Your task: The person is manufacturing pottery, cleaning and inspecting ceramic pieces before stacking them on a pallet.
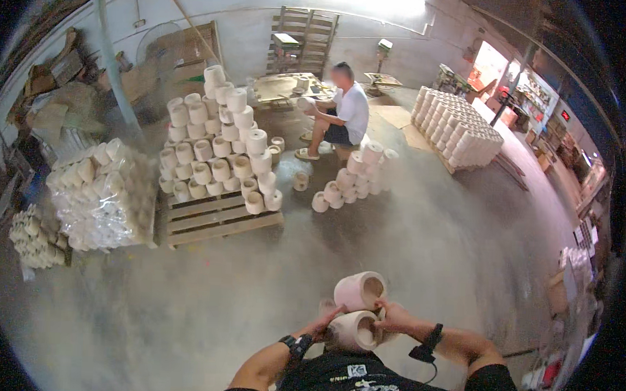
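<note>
Two off-white cylindrical pots are held close against my chest. The upper pot (pixel 354 291) lies tilted with its round hollow opening facing right; the lower pot (pixel 347 332) sits directly beneath it, opening also turned to the right. My left hand (pixel 328 313) presses on their left side where they meet. My right hand (pixel 394 318) grips at their openings from the right, its fingers partly hidden by the rims. A further pale rounded shape shows behind my right hand, too covered to make out. Dark bands are strapped round both wrists.
A wooden pallet (pixel 224 222) at left bears a tall heap of similar pots (pixel 221 146). Beside it stands a plastic-wrapped stack (pixel 107 193). Ahead, a seated person (pixel 348 112) in white holds a pot, near a smaller pile (pixel 356 175). A large block of pots (pixel 458 128) stands far right.
</note>
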A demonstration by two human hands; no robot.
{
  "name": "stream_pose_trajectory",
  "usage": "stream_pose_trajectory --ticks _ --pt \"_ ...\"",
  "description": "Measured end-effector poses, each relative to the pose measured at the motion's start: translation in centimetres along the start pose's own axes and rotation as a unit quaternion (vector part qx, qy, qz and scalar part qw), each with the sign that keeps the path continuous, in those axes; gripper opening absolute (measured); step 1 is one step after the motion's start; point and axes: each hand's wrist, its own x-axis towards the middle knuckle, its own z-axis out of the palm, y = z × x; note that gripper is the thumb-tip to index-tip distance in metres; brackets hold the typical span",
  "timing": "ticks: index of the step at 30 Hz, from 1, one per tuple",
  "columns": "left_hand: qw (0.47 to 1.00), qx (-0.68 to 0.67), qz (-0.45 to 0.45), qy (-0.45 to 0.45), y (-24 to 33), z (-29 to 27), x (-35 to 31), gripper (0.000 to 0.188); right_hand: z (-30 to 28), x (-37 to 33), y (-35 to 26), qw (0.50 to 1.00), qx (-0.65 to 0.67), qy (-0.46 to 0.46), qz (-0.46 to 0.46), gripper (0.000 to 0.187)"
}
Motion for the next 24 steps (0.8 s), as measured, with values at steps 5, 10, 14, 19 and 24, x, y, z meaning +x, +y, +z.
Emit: stream_pose_trajectory --ticks 5,10,14,19,24 --pt "0.995 -0.046 0.083 0.017 8.6 -5.7 5.1 0.057 -4.5 13.2 -2.9 0.998 -0.017 -0.011 -0.053 0.067" --pt "0.99 -0.046 0.077 0.113 21.4 -4.6 4.7 0.058 -10.7 24.6 -7.4 0.993 -0.048 -0.01 -0.111 0.062" --pt "0.98 -0.144 0.073 0.114 29.6 -5.5 5.8 0.058 -15.7 32.6 -10.8 0.99 -0.01 -0.065 -0.127 0.057" --pt "0.976 -0.168 0.114 0.077 36.4 -9.8 8.7 0.06 -18.8 41.3 -14.1 0.982 -0.024 -0.092 -0.164 0.057" --pt "0.963 0.002 0.268 -0.001 45.7 -15.2 10.4 0.054 -20.4 51.3 -16.5 0.988 -0.035 -0.079 -0.124 0.068"
